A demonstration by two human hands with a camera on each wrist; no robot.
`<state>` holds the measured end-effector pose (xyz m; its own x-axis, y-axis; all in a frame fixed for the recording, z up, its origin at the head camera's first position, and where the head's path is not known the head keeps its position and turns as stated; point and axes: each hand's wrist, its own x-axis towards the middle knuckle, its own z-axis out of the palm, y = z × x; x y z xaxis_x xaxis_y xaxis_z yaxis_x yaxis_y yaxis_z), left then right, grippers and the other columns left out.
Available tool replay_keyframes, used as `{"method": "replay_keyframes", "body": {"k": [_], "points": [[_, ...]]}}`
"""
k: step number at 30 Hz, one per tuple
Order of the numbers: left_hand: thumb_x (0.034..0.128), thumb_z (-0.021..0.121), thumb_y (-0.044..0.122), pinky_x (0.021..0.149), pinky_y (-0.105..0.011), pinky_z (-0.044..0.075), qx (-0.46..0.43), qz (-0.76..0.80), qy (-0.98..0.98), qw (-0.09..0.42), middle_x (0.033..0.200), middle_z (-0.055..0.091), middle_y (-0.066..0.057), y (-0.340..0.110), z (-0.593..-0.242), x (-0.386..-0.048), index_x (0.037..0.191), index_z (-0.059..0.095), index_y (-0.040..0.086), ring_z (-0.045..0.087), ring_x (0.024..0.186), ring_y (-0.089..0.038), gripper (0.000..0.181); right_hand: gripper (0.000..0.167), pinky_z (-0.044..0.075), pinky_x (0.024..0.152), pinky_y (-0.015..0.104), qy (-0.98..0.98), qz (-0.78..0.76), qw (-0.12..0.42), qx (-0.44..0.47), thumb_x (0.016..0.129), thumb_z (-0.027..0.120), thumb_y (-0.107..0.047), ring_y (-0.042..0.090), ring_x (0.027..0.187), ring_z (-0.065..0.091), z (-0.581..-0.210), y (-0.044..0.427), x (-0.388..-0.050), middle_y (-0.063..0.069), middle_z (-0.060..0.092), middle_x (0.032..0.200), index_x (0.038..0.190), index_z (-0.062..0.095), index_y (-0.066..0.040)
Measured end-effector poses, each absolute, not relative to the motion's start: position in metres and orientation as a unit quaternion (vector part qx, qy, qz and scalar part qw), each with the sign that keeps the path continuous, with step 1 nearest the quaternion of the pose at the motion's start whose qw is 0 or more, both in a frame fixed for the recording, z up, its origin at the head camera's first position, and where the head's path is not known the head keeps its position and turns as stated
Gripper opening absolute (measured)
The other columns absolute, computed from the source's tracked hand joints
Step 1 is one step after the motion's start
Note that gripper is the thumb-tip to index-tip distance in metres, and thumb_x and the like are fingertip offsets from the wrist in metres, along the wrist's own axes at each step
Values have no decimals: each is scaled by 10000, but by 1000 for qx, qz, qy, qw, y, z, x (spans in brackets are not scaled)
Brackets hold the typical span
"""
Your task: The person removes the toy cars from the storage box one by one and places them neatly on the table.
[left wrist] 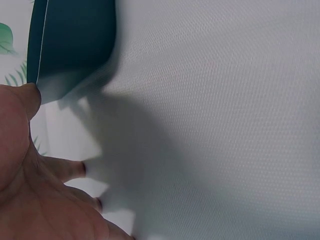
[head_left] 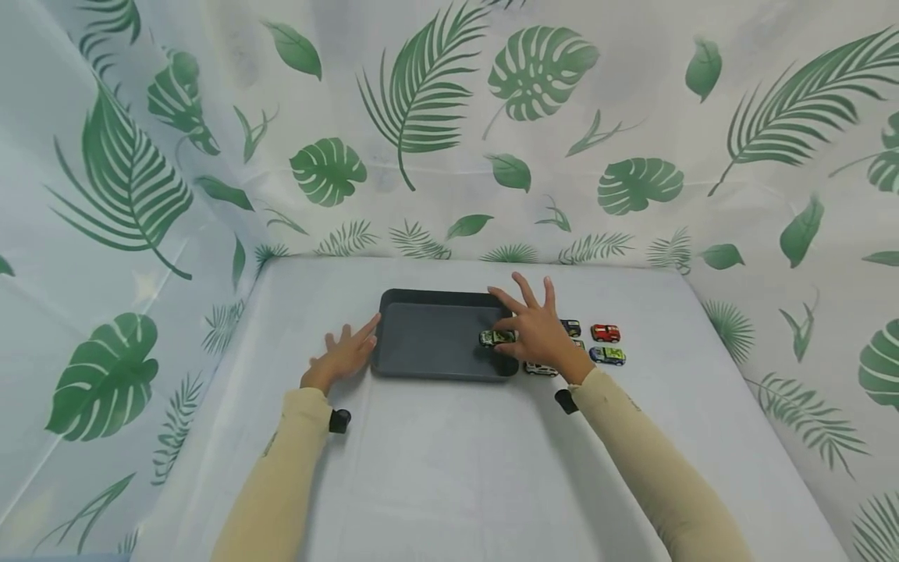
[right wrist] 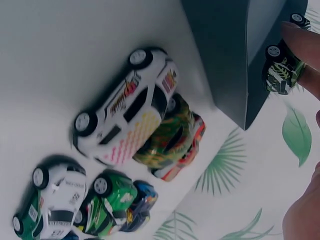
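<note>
A dark grey rectangular tray (head_left: 428, 339) lies on the white-covered table. At the tray's left edge, my left hand (head_left: 344, 355) touches the rim with its fingers spread; the left wrist view shows the thumb against the tray's side (left wrist: 77, 45). My right hand (head_left: 539, 332) is over the tray's right end, pinching a black-and-green toy car (head_left: 495, 337) between thumb and a finger, other fingers raised. In the right wrist view, that car appears beyond the tray wall (right wrist: 225, 60). Whether its wheels touch the tray floor I cannot tell.
Several toy cars stand right of the tray: a white one (right wrist: 125, 110), a camouflage one (right wrist: 170, 135), a green one (right wrist: 112, 200), a red one (head_left: 605, 333) and a blue-green one (head_left: 607, 356). Leaf-printed curtains (head_left: 449, 133) hang behind and beside the table.
</note>
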<state>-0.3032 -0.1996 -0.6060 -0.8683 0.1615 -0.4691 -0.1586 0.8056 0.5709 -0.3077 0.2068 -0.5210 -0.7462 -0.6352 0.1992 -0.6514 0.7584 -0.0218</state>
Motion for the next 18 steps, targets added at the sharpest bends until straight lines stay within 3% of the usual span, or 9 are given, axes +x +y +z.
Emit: {"method": "replay_keyframes", "body": {"k": [8,18], "points": [[1123,259,638,1026,-919,-117,4,314,913,260,1756,-164,-223,-200,-605,-304,1702,33,517,-264,1526,-565,634,383,-25,1159,831,-944,39,72,318,815,948,-424,414,1631,36,-511,216,-306,68,375,1716,1108,873,-190],[1122,266,640,1034,-915,-111,-1,314,912,262,1761,-169,-201,-200,-605,-303,1690,34,552,-261,1531,-556,620,389,-32,1151,838,-950,51,75,298,796,954,-400,440,1619,80,-507,239,-304,80,378,1712,1102,875,-172]]}}
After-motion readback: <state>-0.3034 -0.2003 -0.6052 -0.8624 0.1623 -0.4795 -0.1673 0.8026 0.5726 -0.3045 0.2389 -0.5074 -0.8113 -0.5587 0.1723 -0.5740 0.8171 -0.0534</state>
